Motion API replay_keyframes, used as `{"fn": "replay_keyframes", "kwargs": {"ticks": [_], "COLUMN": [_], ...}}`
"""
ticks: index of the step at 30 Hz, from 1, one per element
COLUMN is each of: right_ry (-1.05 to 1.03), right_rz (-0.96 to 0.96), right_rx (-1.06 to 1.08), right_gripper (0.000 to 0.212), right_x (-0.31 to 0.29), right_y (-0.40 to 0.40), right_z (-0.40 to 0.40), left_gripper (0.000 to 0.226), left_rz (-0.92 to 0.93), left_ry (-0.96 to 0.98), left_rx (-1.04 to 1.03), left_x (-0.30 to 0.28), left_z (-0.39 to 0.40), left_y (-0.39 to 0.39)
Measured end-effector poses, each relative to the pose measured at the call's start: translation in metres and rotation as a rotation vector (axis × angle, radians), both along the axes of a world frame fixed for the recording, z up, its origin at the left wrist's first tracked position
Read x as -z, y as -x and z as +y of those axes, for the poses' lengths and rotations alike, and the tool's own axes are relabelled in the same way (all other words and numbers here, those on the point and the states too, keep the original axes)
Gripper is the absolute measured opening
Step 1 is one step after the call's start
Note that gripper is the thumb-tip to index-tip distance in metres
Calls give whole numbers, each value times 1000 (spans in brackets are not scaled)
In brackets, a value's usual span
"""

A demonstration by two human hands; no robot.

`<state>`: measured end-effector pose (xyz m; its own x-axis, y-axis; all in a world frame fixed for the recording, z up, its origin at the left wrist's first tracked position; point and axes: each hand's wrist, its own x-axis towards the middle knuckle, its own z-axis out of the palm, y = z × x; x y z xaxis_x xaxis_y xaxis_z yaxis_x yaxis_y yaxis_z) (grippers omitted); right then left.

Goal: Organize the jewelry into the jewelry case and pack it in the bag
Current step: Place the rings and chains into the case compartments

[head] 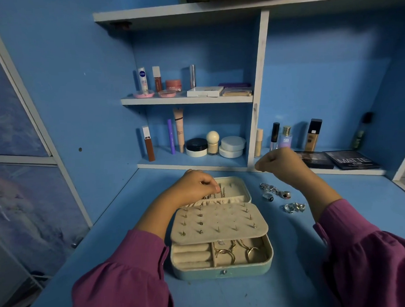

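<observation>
**A:** Head view, and we're looking down on a blue desk (303,253) set against a blue wall, white shelves (186,100) above it lined with cosmetics — tubes, jars, compacts, a couple of palettes (351,163) lying flat off to the right.

**B:** And centre stage, the jewelry case (224,271), open on the desk. Pale teal shell, cream lining. The earring panel (219,221) lies folded over the lower tray, studs poking up through it in rows.

**A:** Under that panel you can see gold bangles (234,252) in the right compartment, ring rolls (192,256) on the left.

**B:** Left hand (193,188) is over the lid half of the case, fingers curled in, fingertips pressed together at the hooks where thin chains (218,195) hang. It looks like a pinch on a chain, though the piece itself is too fine to make out.

**A:** Right hand (282,165)?

**B:** Raised above the desk, well clear of the case, closed in a loose fist, thumb and forefinger drawn together at the left tip. Whether anything sits between them, I cannot tell.

**A:** Below that hand, silver rings (275,192) lie loose on the desk, just right of the case, with a second small cluster (294,207) nearer the camera. Purple sleeves (123,282) on both arms.
</observation>
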<state>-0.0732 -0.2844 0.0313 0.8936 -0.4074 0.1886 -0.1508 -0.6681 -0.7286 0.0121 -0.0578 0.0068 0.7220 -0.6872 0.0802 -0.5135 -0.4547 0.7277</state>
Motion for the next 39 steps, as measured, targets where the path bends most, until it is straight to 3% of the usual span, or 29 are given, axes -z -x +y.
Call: {"fn": "replay_keyframes", "kwargs": {"ticks": [8,17,20,22,26,31,39], "right_ry": [265,318,391,409,390,324,-7], "right_rz": [249,355,413,451,455,420,250], "right_rx": [180,185,200,207,179,141,47], "right_gripper": [10,13,2,12,9,19,24], "right_x": [24,27,21,19,19,13,-11], "right_y": [-12,-18,-13,-10,-10,-6,0], "right_z": [-10,-13,-15,-13,-11,-14,-3], "left_gripper": [10,11,11,12,10,9,9], "left_rz": [33,53,61,67,74,80,80], "left_ry": [95,152,168,174,181,193,199], "left_rx": [-8,0,-1,-3,-4,-9,-13], "left_x": [-2,-1,-1,-1,0,-1,-1], "left_z": [-5,-9,-8,-7,-8,-7,-6], "left_y": [1,-1,-1,-2,-1,0,1]}}
